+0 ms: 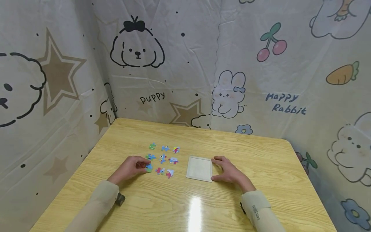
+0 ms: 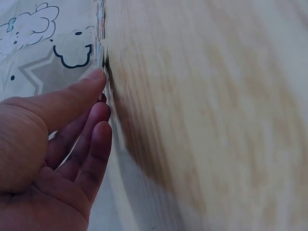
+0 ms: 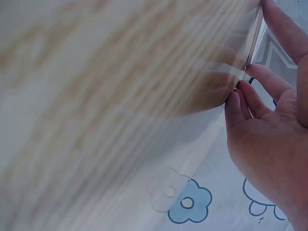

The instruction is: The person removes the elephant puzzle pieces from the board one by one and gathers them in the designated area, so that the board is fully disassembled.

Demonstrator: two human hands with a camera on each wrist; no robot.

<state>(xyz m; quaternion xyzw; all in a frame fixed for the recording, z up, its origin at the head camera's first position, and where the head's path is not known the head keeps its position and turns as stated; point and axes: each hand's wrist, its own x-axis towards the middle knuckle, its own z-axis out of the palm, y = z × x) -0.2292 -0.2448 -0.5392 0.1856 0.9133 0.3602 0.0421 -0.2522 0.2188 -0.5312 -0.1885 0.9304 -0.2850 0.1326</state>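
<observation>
Several loose jigsaw pieces lie in rough rows on the table, among them a central blue piece (image 1: 163, 158) and a green one (image 1: 152, 146). My left hand (image 1: 131, 167) rests at the left side of this group, thumb and fingertips touching or close beside a blue-green jigsaw piece (image 1: 149, 168). To the right lies a square, pale puzzle tray (image 1: 200, 169) with a raised rim. My right hand (image 1: 229, 170) touches the tray's right edge, its thumb and fingers spread along that side. Both wrist views show fingertips at table level; the pieces are barely visible there.
The wooden table (image 1: 162, 203) has a bright light reflection near its front. Printed fabric curtains (image 1: 179, 58) hang behind it and along its sides. A dark wrist strap (image 1: 120, 199) shows at the left sleeve.
</observation>
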